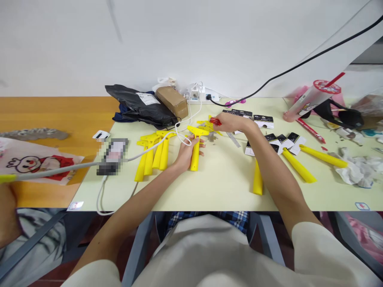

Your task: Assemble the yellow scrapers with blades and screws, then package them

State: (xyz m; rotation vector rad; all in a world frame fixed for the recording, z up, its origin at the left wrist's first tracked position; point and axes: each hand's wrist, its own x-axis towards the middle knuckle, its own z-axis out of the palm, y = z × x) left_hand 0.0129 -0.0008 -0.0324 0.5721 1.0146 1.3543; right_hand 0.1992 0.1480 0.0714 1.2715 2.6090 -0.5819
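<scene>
Around the upper handle of a yellow T-shaped scraper, my left hand is closed, with the crosshead pointing away from me. My right hand is closed on a red-handled tool just beyond the crosshead; its working end is hidden. Beneath it lie more yellow scraper heads and a thin metal strip. Left of my left hand, several yellow scrapers lie side by side. On the right, yellow handles rest with their far ends by black-and-white cards.
A white cable crosses over the scrapers. At the back are a black plastic bag, a cardboard box and a power strip. A tall drink cup and crumpled tissue stand right. Someone's arm shows far left.
</scene>
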